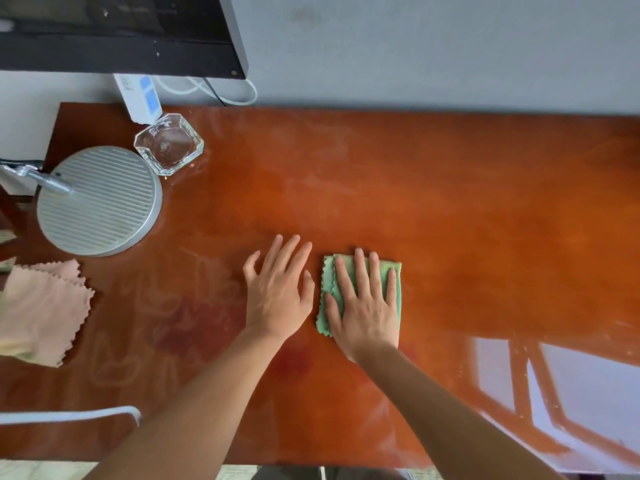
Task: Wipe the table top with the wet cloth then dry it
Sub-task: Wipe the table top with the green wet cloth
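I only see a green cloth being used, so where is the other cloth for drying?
The pink cloth lies at the left edge of the table top, just below the round silver lamp base, well left of the left hand.

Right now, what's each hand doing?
Left hand: open, flat on the table, holding nothing.
Right hand: open, pressed flat on the green cloth.
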